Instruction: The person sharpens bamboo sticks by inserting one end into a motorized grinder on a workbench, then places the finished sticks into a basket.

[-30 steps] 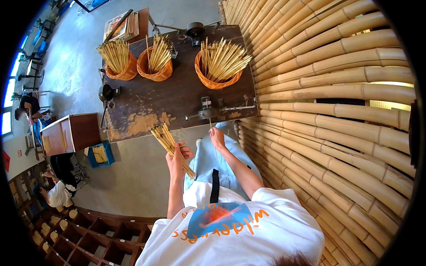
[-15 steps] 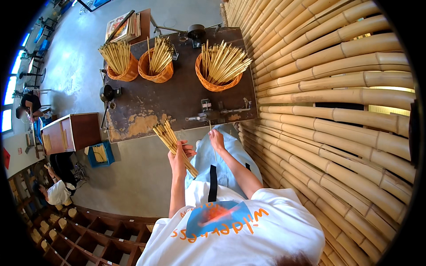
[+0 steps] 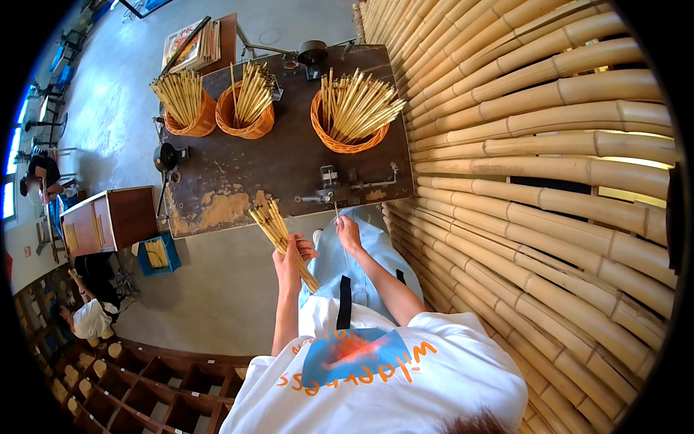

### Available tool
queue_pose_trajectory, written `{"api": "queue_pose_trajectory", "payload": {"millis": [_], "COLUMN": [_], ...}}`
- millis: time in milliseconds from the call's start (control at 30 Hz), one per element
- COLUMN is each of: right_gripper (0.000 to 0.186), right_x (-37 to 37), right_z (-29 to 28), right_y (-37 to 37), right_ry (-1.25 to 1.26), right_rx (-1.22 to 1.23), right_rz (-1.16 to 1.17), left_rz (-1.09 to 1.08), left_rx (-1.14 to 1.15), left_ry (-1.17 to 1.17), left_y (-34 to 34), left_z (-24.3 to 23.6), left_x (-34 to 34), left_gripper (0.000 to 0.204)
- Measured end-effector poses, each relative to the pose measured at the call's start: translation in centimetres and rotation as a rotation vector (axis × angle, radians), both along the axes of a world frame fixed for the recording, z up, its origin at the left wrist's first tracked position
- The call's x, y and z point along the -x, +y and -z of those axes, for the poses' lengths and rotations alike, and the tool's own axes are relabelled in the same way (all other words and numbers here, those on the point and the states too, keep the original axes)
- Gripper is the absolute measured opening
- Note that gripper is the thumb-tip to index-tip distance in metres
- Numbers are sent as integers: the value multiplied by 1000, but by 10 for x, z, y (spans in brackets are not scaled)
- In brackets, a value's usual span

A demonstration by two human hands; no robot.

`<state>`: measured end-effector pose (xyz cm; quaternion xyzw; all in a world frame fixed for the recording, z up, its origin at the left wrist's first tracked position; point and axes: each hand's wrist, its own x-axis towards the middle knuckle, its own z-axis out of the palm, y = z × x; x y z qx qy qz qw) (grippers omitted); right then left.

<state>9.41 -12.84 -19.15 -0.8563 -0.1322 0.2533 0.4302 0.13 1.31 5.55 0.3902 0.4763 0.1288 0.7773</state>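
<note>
My left hand (image 3: 293,257) is closed around a bundle of slim bamboo sticks (image 3: 267,226), which slants up and left towards the table's near edge. To its right, my right hand (image 3: 348,233) pinches one thin, pale stick (image 3: 337,210) in front of my light blue apron (image 3: 372,249). That stick's upper end is close to the edge of the dark worn table (image 3: 289,163). Just beyond it, a small metal fixture (image 3: 325,196) sits on the tabletop. Bamboo sticks also fill the right wicker basket (image 3: 350,147), the middle one (image 3: 253,130) and the left one (image 3: 202,124).
Split bamboo poles (image 3: 535,148) form a wall along the right. Black lamp-like devices (image 3: 312,52) are on the table's far and left edges. At left stand a wooden cabinet (image 3: 131,217) and a blue crate (image 3: 170,253). Two people are farther left; cubby shelves (image 3: 195,380) lie below.
My right hand has shifted slightly left and down, and its stick's tip is farther from the metal fixture. The left hand still holds the bundle. The whole view has shifted a little.
</note>
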Motion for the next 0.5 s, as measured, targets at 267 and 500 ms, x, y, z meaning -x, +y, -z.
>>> {"api": "queue_pose_trajectory", "payload": {"millis": [267, 500], "right_gripper": [30, 30], "right_x": [16, 33], "right_z": [21, 5], "right_y": [0, -16], "right_ry": [47, 240], "right_rx": [-42, -32], "right_rz": [65, 127], "left_rz": [30, 80], "left_rx": [-55, -9], "left_ry": [-6, 20], "left_y": [2, -5], "left_z": [-10, -5], "left_x": [-13, 5], "left_gripper": [38, 37]}}
